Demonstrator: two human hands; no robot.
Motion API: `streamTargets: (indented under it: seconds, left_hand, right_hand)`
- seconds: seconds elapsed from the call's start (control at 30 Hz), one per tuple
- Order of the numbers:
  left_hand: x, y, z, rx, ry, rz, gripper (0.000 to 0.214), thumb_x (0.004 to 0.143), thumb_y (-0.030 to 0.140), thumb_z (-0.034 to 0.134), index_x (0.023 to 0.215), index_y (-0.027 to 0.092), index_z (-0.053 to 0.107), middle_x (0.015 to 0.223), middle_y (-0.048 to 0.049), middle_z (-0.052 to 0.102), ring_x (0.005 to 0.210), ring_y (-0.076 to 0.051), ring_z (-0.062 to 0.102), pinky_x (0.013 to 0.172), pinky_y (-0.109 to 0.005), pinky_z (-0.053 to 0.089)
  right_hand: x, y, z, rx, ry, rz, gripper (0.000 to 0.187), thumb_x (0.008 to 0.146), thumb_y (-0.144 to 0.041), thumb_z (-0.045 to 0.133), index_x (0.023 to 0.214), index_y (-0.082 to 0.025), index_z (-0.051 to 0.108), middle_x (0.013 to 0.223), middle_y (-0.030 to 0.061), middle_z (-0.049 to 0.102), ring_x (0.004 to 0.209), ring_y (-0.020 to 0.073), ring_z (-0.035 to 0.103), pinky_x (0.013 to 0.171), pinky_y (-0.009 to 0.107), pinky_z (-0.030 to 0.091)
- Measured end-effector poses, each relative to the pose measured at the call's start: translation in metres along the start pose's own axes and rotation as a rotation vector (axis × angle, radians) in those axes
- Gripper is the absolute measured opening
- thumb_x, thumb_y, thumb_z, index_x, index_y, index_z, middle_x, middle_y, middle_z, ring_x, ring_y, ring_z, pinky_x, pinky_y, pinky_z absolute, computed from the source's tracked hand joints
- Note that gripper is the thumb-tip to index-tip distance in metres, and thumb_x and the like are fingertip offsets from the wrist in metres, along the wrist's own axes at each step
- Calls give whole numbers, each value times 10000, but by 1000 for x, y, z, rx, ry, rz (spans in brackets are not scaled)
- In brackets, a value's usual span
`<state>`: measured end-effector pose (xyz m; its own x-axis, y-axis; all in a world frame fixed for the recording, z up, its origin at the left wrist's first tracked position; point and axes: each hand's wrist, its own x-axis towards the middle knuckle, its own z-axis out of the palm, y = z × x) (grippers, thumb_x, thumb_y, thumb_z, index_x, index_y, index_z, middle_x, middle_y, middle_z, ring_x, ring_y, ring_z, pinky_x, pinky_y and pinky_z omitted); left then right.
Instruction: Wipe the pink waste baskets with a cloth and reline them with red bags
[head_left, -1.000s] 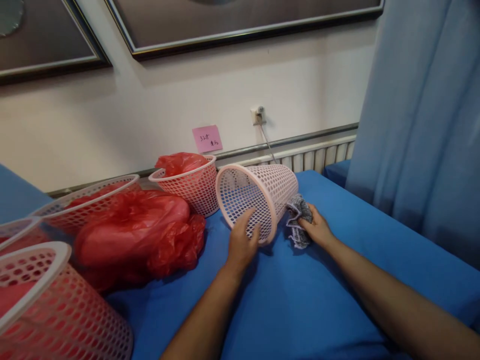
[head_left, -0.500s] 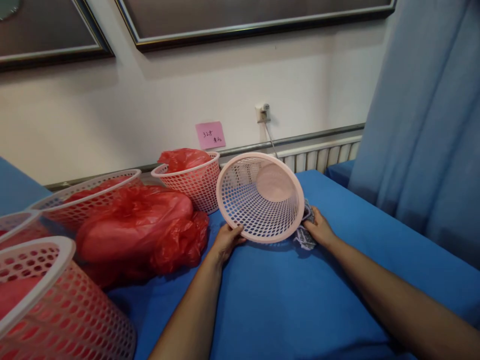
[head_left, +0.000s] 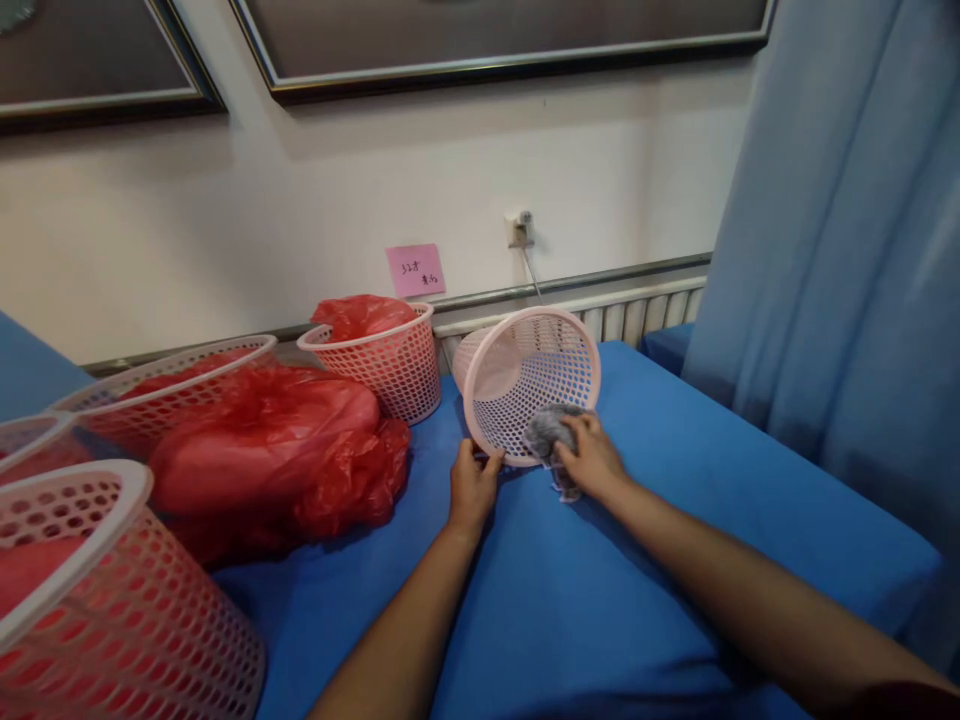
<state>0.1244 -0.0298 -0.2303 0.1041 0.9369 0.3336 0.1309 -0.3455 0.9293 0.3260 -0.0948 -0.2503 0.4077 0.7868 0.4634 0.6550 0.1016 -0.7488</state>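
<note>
A pale pink perforated basket (head_left: pixel 525 370) lies on its side on the blue table (head_left: pixel 600 600), its mouth turned toward me. My left hand (head_left: pixel 472 485) grips the lower left of the rim, fingers closed around it. My right hand (head_left: pixel 591 460) is closed on a crumpled grey cloth (head_left: pixel 546 432) and holds it at the basket's mouth, over the lower rim.
Another pink basket with a red plastic bag (head_left: pixel 375 355) stands behind on the left. Red plastic bags (head_left: pixel 277 460) lie heaped beside more pink baskets (head_left: pixel 105 610) at the left. A blue curtain (head_left: pixel 847 250) hangs on the right; a radiator (head_left: pixel 645 310) runs along the wall.
My right hand brought the grey cloth from behind the basket round to its mouth. The basket turned and shifted slightly away, with my left hand still on its rim.
</note>
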Motion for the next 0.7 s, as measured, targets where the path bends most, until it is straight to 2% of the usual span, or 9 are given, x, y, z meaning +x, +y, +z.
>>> streamTargets:
  seconds: [0.1, 0.17, 0.23, 0.37, 0.43, 0.57, 0.63, 0.7]
  left_hand:
    - [-2, 2, 1, 9, 0, 15, 226, 765, 355, 729, 845, 195, 590, 788, 9, 681, 673, -163, 673, 637, -274, 543]
    - [-2, 4, 0, 12, 4, 22, 222, 768, 372, 725, 802, 198, 591, 734, 25, 657, 651, -151, 647, 625, -255, 524]
    - [0, 6, -1, 7, 7, 23, 230, 767, 389, 726, 777, 200, 594, 708, 33, 642, 643, -143, 628, 618, -244, 514]
    - [1, 6, 4, -20, -30, -3, 256, 774, 430, 711, 814, 194, 621, 707, 27, 643, 610, -150, 625, 572, -256, 528]
    - [1, 5, 7, -28, -47, -8, 271, 781, 440, 706, 855, 186, 646, 729, 16, 653, 608, -153, 628, 568, -264, 535]
    - [1, 3, 6, -20, -46, 7, 295, 805, 458, 699, 885, 174, 680, 733, 7, 653, 600, -140, 607, 580, -253, 515]
    - [1, 3, 2, -6, -31, 17, 302, 818, 466, 692, 884, 172, 687, 724, 6, 649, 600, -139, 596, 578, -248, 499]
    - [2, 3, -2, 18, -2, 34, 290, 829, 463, 688, 843, 174, 681, 704, 10, 633, 614, -140, 586, 586, -242, 484]
  right_hand:
    - [-18, -21, 24, 41, -198, -141, 595, 786, -209, 713, 1364, -280, 586, 1419, 97, 490, 1325, 285, 516, 1140, 480, 435]
    - [-27, -29, 26, 85, -349, -243, 771, 788, -194, 725, 1503, -299, 455, 1513, 106, 393, 1416, 279, 427, 1180, 465, 393]
    - [-30, -31, 24, 78, -457, -285, 901, 779, -198, 753, 1575, -299, 345, 1537, 128, 343, 1446, 296, 380, 1193, 487, 366]
    - [-22, -25, 23, -13, -475, -176, 940, 704, -338, 871, 1533, -274, 432, 1565, 161, 312, 1472, 381, 320, 1192, 570, 326]
    - [-15, -23, 29, 23, -460, -162, 898, 727, -386, 856, 1516, -257, 449, 1604, 166, 279, 1502, 372, 281, 1201, 563, 316]
    - [-6, -17, 33, 14, -456, -292, 814, 803, -179, 721, 1548, -223, 396, 1572, 155, 390, 1468, 290, 368, 1204, 499, 339]
    - [1, -9, 25, -83, -479, -352, 804, 767, -67, 673, 1514, -272, 458, 1540, 106, 454, 1397, 271, 453, 1175, 463, 385]
    - [9, 4, 12, -190, -463, -328, 751, 745, -12, 646, 1428, -313, 564, 1506, 84, 501, 1327, 289, 513, 1135, 478, 423]
